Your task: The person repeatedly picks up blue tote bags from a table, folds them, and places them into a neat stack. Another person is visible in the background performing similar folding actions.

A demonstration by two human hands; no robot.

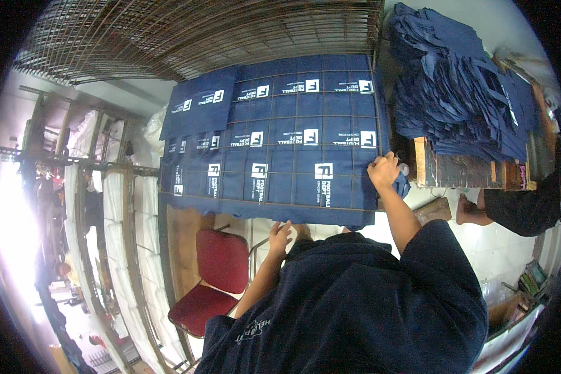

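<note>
Reaching forward, the right hand [384, 171] curls its fingers at the right edge of a wire rack [293, 118] that crosses over navy printed panels [349, 109]; whether it grips wire or cloth, I cannot tell. Lower, the left hand [280, 238] is half open, fingers bent near the panels' front edge. Wire racks [230, 37] are stacked beyond; rightward, a wooden surface [455, 177] bears heaped navy cloth [442, 87]. Near the left hand stands a red chair [223, 260].
</note>
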